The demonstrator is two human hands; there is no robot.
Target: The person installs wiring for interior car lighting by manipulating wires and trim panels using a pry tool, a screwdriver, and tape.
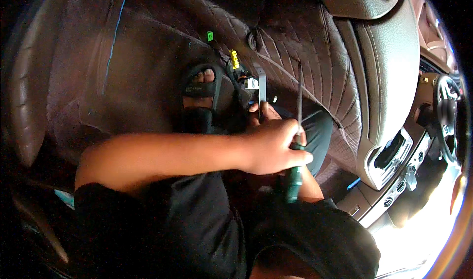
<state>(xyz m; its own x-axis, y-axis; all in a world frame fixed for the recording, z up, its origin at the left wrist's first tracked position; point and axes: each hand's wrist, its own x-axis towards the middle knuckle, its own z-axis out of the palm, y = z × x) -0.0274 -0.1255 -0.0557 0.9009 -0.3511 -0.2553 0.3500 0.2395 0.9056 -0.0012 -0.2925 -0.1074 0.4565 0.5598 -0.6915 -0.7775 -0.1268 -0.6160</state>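
My left hand (273,146) comes across from the left and is closed round the green handle of a screwdriver (293,180). The thumb lies along the handle, and the long shaft points away from me. Beneath it, my right forearm (310,184) reaches up from the lower right. Fingertips of my right hand (267,111) show beyond the left fist, pinching the near end of a flat grey metal strip (262,88); the rest of that hand is hidden. Right beside the strip sits a white connector (252,84) on dark wiring, with a yellow connector (234,59) farther along.
Dark carpet (143,57) and a quilted brown mat (315,77) surround the work. My sandalled foot (200,89) rests left of the wiring. A green clip (210,35) lies farther off. On the right stand a seat back (389,57), a console (394,188) and a steering wheel (447,111).
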